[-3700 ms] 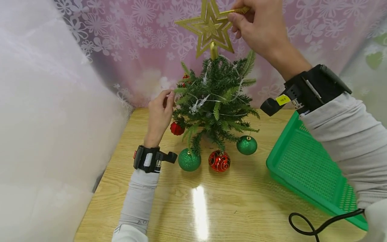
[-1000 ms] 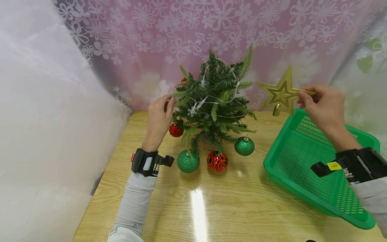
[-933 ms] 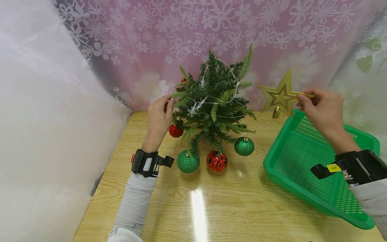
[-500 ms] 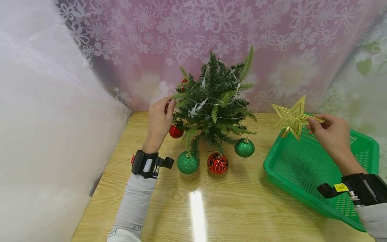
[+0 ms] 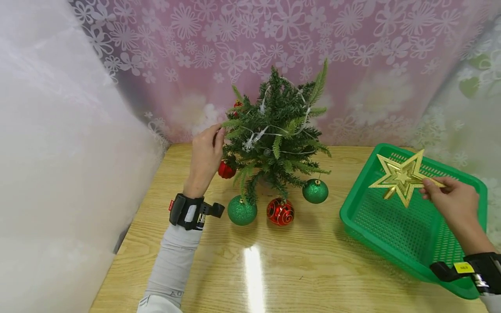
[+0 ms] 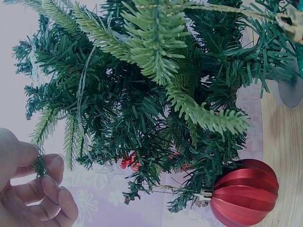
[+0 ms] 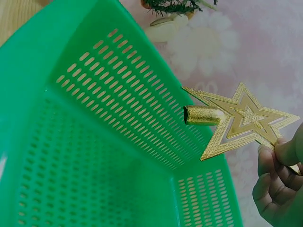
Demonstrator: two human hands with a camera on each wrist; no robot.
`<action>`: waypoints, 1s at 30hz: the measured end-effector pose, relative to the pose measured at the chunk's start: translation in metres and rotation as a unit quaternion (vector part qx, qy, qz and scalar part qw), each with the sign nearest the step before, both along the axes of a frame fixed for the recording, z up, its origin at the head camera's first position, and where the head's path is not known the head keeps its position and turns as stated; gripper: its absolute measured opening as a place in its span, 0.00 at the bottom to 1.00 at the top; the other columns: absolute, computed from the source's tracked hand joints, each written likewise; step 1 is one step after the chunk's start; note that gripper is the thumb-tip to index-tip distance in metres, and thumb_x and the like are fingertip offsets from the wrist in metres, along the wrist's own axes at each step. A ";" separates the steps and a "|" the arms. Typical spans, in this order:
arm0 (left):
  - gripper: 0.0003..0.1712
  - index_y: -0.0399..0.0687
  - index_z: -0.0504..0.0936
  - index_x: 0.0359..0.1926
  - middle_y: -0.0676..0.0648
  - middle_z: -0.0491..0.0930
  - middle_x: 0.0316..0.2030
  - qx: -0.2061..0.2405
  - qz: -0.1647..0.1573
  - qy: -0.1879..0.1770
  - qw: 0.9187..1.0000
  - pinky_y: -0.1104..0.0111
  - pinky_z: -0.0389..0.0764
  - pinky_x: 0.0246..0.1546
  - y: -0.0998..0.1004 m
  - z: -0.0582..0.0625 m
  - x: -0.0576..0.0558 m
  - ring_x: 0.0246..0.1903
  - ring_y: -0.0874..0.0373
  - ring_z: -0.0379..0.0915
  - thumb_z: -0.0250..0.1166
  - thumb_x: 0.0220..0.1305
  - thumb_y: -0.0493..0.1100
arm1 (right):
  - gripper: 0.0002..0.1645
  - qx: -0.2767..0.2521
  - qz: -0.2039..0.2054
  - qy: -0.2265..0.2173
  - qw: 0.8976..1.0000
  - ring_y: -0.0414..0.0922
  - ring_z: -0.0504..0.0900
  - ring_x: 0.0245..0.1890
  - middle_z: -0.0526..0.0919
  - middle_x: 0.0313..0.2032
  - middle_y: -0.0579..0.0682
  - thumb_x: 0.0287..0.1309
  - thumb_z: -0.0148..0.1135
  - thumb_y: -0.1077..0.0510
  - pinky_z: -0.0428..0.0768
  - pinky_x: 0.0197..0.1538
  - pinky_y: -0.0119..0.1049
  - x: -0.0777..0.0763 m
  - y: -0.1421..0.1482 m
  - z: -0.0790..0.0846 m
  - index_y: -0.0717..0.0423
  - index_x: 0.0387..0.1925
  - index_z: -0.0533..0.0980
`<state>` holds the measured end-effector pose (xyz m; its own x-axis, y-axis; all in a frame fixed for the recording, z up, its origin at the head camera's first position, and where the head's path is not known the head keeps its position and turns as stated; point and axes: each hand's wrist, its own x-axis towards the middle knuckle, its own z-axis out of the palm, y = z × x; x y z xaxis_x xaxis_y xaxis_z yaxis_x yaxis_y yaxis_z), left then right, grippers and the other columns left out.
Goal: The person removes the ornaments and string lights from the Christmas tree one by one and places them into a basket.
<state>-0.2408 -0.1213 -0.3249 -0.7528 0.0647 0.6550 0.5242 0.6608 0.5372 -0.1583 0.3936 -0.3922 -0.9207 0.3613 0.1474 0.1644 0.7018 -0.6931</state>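
Observation:
A small artificial Christmas tree [image 5: 289, 130] stands on the table. My left hand [image 5: 204, 156] is at its left side, and in the left wrist view the thumb and fingers pinch the tip of a green branch [image 6: 40, 166]. With thumb and fingers my right hand [image 5: 454, 208] grips one point of a gold star tree topper [image 5: 403, 177]. The star is held over the green basket [image 5: 385, 245], its hollow gold socket [image 7: 203, 115] pointing left in the right wrist view. Both wrists wear black camera straps.
Baubles hang low on the tree: a green glitter one [image 5: 242, 211], a red one with swirls [image 5: 280, 212], another green one [image 5: 315, 191] and a ribbed red one [image 6: 244, 193]. A string of lights winds through the branches. A pink floral curtain [image 5: 188, 78] hangs behind.
My right hand has carried the star from the tree's top to the right, then down over the basket. The left hand has stayed at the branch.

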 end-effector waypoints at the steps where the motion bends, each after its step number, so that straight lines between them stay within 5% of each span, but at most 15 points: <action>1: 0.16 0.32 0.80 0.47 0.40 0.77 0.27 -0.001 0.000 0.000 1.000 0.64 0.68 0.26 0.000 0.000 0.000 0.23 0.51 0.70 0.51 0.75 0.40 | 0.34 -0.007 0.001 -0.003 1.000 0.20 0.72 0.16 0.67 0.16 0.14 0.72 0.48 0.50 0.73 0.21 0.21 0.002 0.003 -0.003 0.81 0.59 0.66; 8: 0.16 0.33 0.80 0.48 0.40 0.77 0.28 -0.001 0.004 -0.006 1.000 0.64 0.68 0.26 -0.001 -0.001 0.000 0.24 0.51 0.71 0.51 0.75 0.40 | 0.35 0.004 0.016 -0.030 0.999 0.22 0.73 0.16 0.73 0.16 0.22 0.72 0.47 0.48 0.73 0.22 0.22 0.014 0.016 -0.021 0.82 0.56 0.67; 16: 0.15 0.31 0.80 0.48 0.39 0.78 0.28 -0.005 0.005 -0.001 1.000 0.63 0.70 0.26 -0.002 -0.001 0.000 0.24 0.50 0.72 0.52 0.74 0.37 | 0.34 0.030 0.031 -0.104 0.994 0.26 0.74 0.17 0.84 0.24 0.56 0.73 0.46 0.52 0.79 0.24 0.30 0.019 0.027 -0.038 0.87 0.55 0.64; 25: 0.17 0.31 0.80 0.49 0.39 0.79 0.29 -0.007 0.008 -0.008 1.000 0.62 0.71 0.28 -0.002 -0.001 0.001 0.25 0.49 0.72 0.51 0.75 0.40 | 0.42 0.015 0.067 -0.164 0.984 0.40 0.82 0.23 0.85 0.25 0.52 0.71 0.45 0.40 0.81 0.29 0.44 0.010 0.052 -0.068 0.82 0.52 0.68; 28: 0.17 0.31 0.80 0.50 0.38 0.79 0.30 -0.006 0.011 -0.012 1.000 0.61 0.72 0.28 -0.002 -0.002 0.001 0.25 0.49 0.73 0.51 0.75 0.41 | 0.46 0.011 0.080 -0.178 0.981 0.41 0.83 0.25 0.85 0.24 0.48 0.68 0.44 0.33 0.80 0.28 0.44 0.004 0.065 -0.085 0.78 0.52 0.70; 30: 0.17 0.31 0.80 0.50 0.38 0.80 0.31 -0.006 0.013 -0.014 1.000 0.61 0.72 0.28 -0.001 -0.002 0.001 0.26 0.49 0.73 0.51 0.75 0.41 | 0.47 -0.002 0.098 -0.200 0.975 0.41 0.83 0.25 0.85 0.26 0.48 0.68 0.44 0.33 0.80 0.29 0.42 0.004 0.065 -0.083 0.79 0.53 0.69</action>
